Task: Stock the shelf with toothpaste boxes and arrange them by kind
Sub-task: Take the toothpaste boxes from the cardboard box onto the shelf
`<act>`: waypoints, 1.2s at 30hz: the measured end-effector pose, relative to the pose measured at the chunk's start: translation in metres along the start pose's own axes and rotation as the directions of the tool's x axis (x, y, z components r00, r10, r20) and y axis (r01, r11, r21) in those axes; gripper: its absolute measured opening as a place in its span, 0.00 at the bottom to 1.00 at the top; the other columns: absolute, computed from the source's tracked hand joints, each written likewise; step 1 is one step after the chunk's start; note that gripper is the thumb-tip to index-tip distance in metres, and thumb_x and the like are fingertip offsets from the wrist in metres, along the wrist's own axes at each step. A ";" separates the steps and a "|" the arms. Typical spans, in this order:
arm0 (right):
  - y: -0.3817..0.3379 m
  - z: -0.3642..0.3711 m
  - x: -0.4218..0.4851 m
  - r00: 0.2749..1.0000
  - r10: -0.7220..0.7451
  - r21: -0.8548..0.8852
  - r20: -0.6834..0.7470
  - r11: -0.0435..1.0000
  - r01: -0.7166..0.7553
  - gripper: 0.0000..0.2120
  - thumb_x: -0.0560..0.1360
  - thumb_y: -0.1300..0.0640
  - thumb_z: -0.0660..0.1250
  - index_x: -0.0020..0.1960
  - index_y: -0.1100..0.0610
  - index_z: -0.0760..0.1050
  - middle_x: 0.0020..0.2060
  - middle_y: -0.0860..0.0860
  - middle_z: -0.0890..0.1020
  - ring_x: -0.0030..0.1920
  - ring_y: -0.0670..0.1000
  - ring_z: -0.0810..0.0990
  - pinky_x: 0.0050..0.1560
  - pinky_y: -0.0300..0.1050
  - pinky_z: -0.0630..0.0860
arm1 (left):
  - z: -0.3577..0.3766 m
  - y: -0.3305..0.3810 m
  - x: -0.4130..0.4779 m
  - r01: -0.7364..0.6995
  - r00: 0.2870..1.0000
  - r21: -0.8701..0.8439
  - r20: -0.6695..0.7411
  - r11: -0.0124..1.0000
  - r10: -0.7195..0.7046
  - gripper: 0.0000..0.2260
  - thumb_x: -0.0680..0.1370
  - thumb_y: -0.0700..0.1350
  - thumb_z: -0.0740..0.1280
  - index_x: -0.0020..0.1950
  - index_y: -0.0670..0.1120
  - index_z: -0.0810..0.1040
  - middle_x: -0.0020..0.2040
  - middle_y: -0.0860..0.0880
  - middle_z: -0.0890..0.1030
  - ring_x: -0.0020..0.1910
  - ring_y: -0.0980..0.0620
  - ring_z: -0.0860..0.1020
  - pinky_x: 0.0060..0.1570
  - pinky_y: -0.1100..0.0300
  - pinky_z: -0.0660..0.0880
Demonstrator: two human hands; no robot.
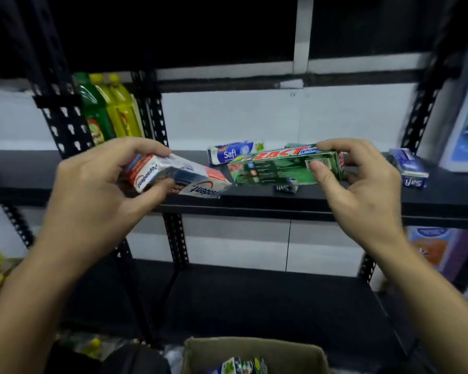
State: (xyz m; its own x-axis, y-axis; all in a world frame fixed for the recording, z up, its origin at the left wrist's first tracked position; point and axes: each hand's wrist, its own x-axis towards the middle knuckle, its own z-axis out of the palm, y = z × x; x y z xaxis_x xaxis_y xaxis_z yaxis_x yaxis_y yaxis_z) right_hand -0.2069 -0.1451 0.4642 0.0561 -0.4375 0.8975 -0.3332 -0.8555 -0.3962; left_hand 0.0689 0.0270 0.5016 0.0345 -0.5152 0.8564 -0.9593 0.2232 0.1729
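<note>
A person stocking a black metal shelf (pixel 254 205) holds toothpaste in both hands in front of its middle board. The left hand (pixel 92 190) grips two red-and-white Pepsodent boxes (pixel 152 172) at their near ends, fingers curled over the top and thumb pressed underneath, so that the pair fans out toward the right with the print upside down. The right hand (pixel 362 182) pinches a green Zact box (pixel 278 168) by its right end, thumb flat on the back panel and fingers hooked over the upper edge. The box lies level and its left end almost meets the Pepsodent pair.

Both loads hang just above the front of the board and neither is set down. Beyond them a white-and-blue Safi box (pixel 233 155) lies flat toward the far wall, a smaller Safi box (pixel 284 188) shows under the Zact box, and a stack of dark blue Safi boxes (pixel 411 168) sits at the right end. More cartons wait in an open cardboard box (pixel 200 352) at the near edge, while green and yellow dish-liquid bottles (pixel 106 109) fill the bay to the left.

The work appears to be in its early sorting stage, with the brands scattered. The next move likely calls for lowering each handful into its own patch of the board, Pepsodent to the left and Zact clear of the Safi boxes, with labels turned upright and facing out
</note>
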 end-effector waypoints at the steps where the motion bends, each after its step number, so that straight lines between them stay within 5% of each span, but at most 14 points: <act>1: -0.001 0.004 0.004 1.000 0.000 -0.006 -0.020 1.000 0.000 0.09 0.75 0.55 0.72 0.55 0.53 0.80 0.50 0.47 0.80 0.48 0.45 0.77 0.51 0.45 0.76 | 0.000 -0.004 0.002 0.000 0.999 -0.001 -0.035 1.000 0.000 0.14 0.73 0.47 0.76 0.57 0.51 0.81 0.50 0.60 0.81 0.45 0.59 0.80 0.48 0.60 0.79; 5: -0.001 0.029 0.011 0.999 0.034 -0.098 -0.018 0.995 -0.036 0.08 0.73 0.56 0.74 0.51 0.54 0.80 0.47 0.50 0.78 0.46 0.45 0.74 0.50 0.32 0.69 | 0.013 -0.021 0.009 -0.003 0.988 0.119 -0.154 0.993 0.021 0.13 0.73 0.42 0.75 0.57 0.47 0.81 0.50 0.54 0.81 0.44 0.56 0.76 0.45 0.61 0.75; 9: -0.002 0.066 -0.001 0.966 0.172 -0.284 0.191 0.952 -0.114 0.11 0.73 0.52 0.73 0.52 0.53 0.78 0.51 0.50 0.72 0.45 0.53 0.76 0.47 0.46 0.75 | 0.047 -0.062 0.007 0.120 0.981 0.150 -0.169 0.981 -0.094 0.12 0.73 0.42 0.75 0.55 0.46 0.80 0.50 0.51 0.80 0.44 0.55 0.75 0.43 0.61 0.71; 12: -0.010 0.089 -0.013 0.865 0.285 -0.420 0.412 0.902 -0.096 0.18 0.75 0.47 0.71 0.62 0.53 0.74 0.59 0.49 0.67 0.51 0.58 0.77 0.49 0.49 0.75 | 0.074 -0.095 -0.003 0.250 0.963 0.179 -0.152 0.952 -0.224 0.12 0.73 0.44 0.74 0.54 0.47 0.77 0.49 0.52 0.79 0.44 0.53 0.76 0.41 0.60 0.70; 17: -0.014 0.117 -0.011 0.782 0.220 -0.428 0.584 0.901 0.066 0.24 0.79 0.53 0.66 0.72 0.54 0.64 0.74 0.51 0.60 0.63 0.58 0.74 0.60 0.51 0.74 | 0.099 -0.140 -0.003 0.469 0.882 0.236 -0.076 0.851 -0.465 0.15 0.74 0.52 0.74 0.56 0.49 0.75 0.54 0.51 0.78 0.50 0.48 0.77 0.44 0.53 0.72; 21: -0.001 0.140 0.004 0.777 0.212 -0.473 0.593 0.872 0.123 0.20 0.78 0.56 0.67 0.67 0.59 0.69 0.66 0.54 0.71 0.56 0.59 0.77 0.53 0.52 0.77 | 0.108 -0.152 0.015 0.508 0.849 0.218 0.032 0.833 -0.527 0.10 0.76 0.52 0.69 0.55 0.50 0.78 0.55 0.51 0.82 0.50 0.50 0.78 0.45 0.55 0.72; 27: 0.035 0.171 0.030 0.795 0.381 -0.555 0.472 0.829 -0.068 0.20 0.75 0.57 0.70 0.62 0.62 0.69 0.57 0.59 0.76 0.54 0.61 0.77 0.49 0.52 0.74 | 0.117 -0.174 0.036 0.500 0.833 0.201 0.155 0.843 -0.531 0.16 0.80 0.48 0.62 0.65 0.49 0.81 0.57 0.46 0.84 0.53 0.46 0.80 0.51 0.53 0.77; 36: 0.058 0.211 0.040 0.814 0.400 -0.546 0.422 0.829 -0.124 0.27 0.74 0.61 0.68 0.70 0.60 0.63 0.65 0.59 0.68 0.57 0.63 0.75 0.54 0.52 0.73 | 0.153 -0.208 0.066 0.480 0.827 0.317 0.148 0.818 -0.543 0.15 0.83 0.45 0.58 0.64 0.45 0.80 0.57 0.40 0.82 0.53 0.38 0.79 0.49 0.49 0.75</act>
State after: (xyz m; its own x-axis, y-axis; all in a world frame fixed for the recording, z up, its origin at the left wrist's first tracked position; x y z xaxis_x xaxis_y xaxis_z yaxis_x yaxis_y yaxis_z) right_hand -0.0251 -0.2709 0.4364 0.3099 -0.8148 0.4899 -0.7968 -0.5037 -0.3338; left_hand 0.2279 -0.1796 0.4474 0.5080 -0.6693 0.5421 -0.8567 -0.3273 0.3986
